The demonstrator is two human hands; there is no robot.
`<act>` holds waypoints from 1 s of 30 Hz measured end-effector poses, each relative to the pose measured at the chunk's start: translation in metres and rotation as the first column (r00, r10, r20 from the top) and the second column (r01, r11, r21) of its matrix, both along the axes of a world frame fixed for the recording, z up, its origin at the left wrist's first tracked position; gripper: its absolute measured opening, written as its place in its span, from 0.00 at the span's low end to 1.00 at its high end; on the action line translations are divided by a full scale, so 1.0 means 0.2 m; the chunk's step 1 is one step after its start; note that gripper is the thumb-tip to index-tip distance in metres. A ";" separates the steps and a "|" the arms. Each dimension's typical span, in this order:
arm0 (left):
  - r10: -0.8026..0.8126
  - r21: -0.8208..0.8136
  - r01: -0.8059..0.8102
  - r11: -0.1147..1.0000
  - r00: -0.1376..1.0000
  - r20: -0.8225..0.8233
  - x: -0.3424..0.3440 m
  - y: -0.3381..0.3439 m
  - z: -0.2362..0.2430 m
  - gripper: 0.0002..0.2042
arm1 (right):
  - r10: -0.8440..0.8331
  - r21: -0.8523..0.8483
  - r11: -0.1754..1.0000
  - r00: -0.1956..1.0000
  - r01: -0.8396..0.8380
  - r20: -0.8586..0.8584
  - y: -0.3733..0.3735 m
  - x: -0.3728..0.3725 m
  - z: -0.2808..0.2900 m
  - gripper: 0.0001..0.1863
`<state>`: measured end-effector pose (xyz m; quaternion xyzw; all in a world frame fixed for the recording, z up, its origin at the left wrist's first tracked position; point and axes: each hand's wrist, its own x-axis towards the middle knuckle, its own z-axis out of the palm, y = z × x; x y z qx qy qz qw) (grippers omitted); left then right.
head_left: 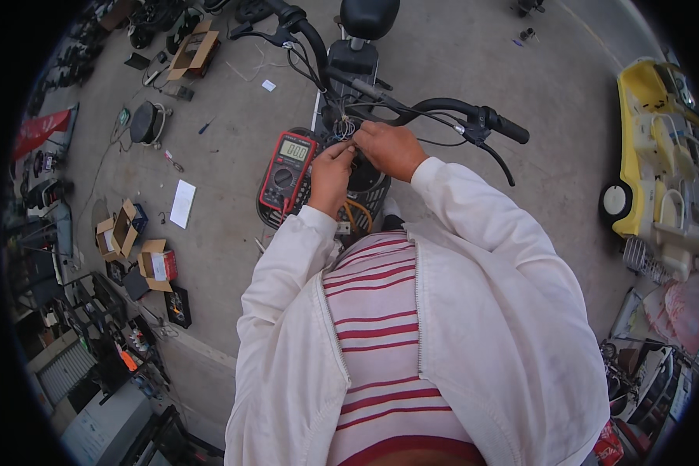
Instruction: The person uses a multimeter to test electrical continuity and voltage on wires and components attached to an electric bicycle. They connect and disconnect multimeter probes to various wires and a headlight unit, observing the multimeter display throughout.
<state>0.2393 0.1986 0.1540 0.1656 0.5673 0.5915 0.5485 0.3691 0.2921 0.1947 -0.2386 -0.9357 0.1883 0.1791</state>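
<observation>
A bundle of thin wires [345,126] sprouts from the head of an electric bike, just under the middle of its black handlebar [435,105]. Both hands work on it. The left hand [332,175] has its fingers pinched shut on the wire ends, and the right hand [390,147] is curled closed over the same bundle from the other side, the two nearly touching. What exactly sits between the fingertips is too small to tell. A red multimeter [287,169] with a lit display rests in the front basket [369,198], just beside the left hand. The step in hand looks like probing or sorting the wiring; the next move likely calls for steady fingers and a glance at the meter. Farther out, opened cardboard boxes [124,233], a sheet of paper [183,203] and loose parts lie on the concrete floor [225,179], and a yellow toy car [660,155] stands well apart.
</observation>
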 end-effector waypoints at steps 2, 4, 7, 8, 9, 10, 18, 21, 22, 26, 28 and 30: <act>-0.007 0.015 0.008 1.000 1.000 -0.014 0.00 0.00 0.00 0.11 | -0.137 -0.148 0.981 0.989 0.126 -0.064 -0.02 -0.03 -0.03 0.06; -0.017 0.019 0.017 1.000 1.000 -0.019 0.01 0.00 0.02 0.11 | -0.380 -0.428 0.848 0.921 0.312 -0.081 -0.03 -0.07 -0.12 0.06; -0.020 0.008 0.020 1.000 1.000 -0.017 0.01 0.00 0.03 0.12 | -0.517 -0.956 -0.074 0.809 0.284 0.281 0.03 -0.10 -0.08 0.08; -0.020 0.010 0.020 1.000 1.000 -0.014 0.01 0.00 0.04 0.11 | -0.480 -0.935 0.199 0.861 0.295 0.169 0.03 -0.09 -0.08 0.08; -0.020 0.011 0.020 1.000 1.000 -0.011 0.01 0.00 0.04 0.11 | -0.412 -0.846 0.457 0.909 0.274 0.072 0.02 -0.07 -0.07 0.07; -0.017 0.003 0.017 1.000 1.000 -0.007 0.00 0.00 0.04 0.11 | -0.317 -0.697 0.681 0.949 0.224 -0.004 0.01 -0.05 -0.07 0.07; -0.009 -0.002 0.009 1.000 1.000 0.020 0.00 -0.01 0.02 0.10 | -0.082 -0.064 0.994 0.995 0.085 0.047 -0.01 -0.03 -0.03 0.07; -0.025 -0.007 0.025 1.000 0.999 -0.033 0.01 0.00 0.04 0.11 | -0.211 -0.362 0.910 0.977 0.203 0.018 -0.01 -0.06 -0.08 0.09; -0.010 0.005 0.010 1.000 1.000 -0.013 0.01 0.00 0.04 0.10 | -0.249 -0.477 0.851 0.969 0.220 0.003 0.01 -0.07 -0.10 0.10; 0.049 0.029 -0.051 0.998 0.997 0.066 -0.01 -0.02 0.02 0.06 | -0.369 -0.841 0.481 0.927 0.248 0.063 0.06 -0.07 -0.10 0.12; 0.045 0.045 -0.050 0.998 0.994 0.095 -0.01 -0.01 0.00 0.06 | -0.400 -0.782 0.584 0.915 0.216 -0.046 0.06 -0.04 -0.20 0.12; 0.024 0.062 -0.030 0.998 0.994 0.104 -0.03 -0.02 -0.02 0.07 | -0.397 -0.840 0.519 0.915 0.155 -0.077 0.04 -0.05 -0.22 0.12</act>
